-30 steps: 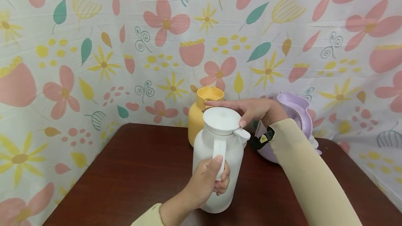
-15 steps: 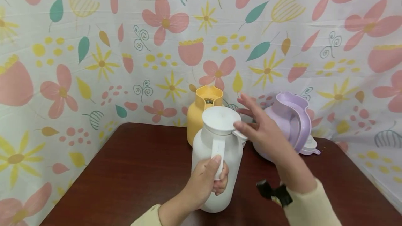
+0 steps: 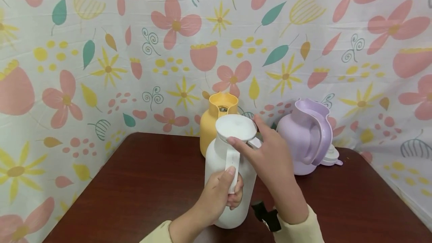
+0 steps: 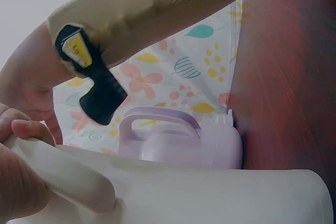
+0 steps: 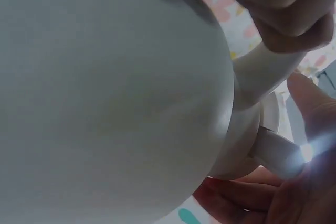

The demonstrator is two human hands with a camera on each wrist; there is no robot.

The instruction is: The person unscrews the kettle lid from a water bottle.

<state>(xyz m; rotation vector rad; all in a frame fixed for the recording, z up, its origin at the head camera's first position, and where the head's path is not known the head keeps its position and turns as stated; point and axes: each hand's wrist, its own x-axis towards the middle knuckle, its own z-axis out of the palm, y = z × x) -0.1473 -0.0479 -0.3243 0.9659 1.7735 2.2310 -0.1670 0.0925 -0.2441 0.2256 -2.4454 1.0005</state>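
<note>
A white thermos jug (image 3: 214, 156) stands on the table in the head view, its handle facing me. My left hand (image 3: 220, 192) grips the handle (image 3: 232, 159), fingers wrapped round it. My right hand (image 3: 275, 158) is at the jug's white lid (image 3: 236, 127), thumb on the near edge and index finger on the far right edge, spanning the side tab (image 3: 254, 143). In the right wrist view the thumb (image 5: 310, 98) is on one side of the lid and the other fingers (image 5: 247, 195) curl round the opposite side. The lid sits on the jug's neck.
Behind the white jug stands a yellow jug (image 3: 207, 132) with its mouth uncovered. To the right is a lilac jug (image 3: 297, 138), with a loose white lid (image 3: 330, 155) beside it. A floral cloth (image 3: 135, 48) hangs behind the dark wooden table (image 3: 148, 183).
My right hand has come off the lid's far side, swung back to the right, and taken the lid again from the near right. The left hand keeps its grip on the handle.
</note>
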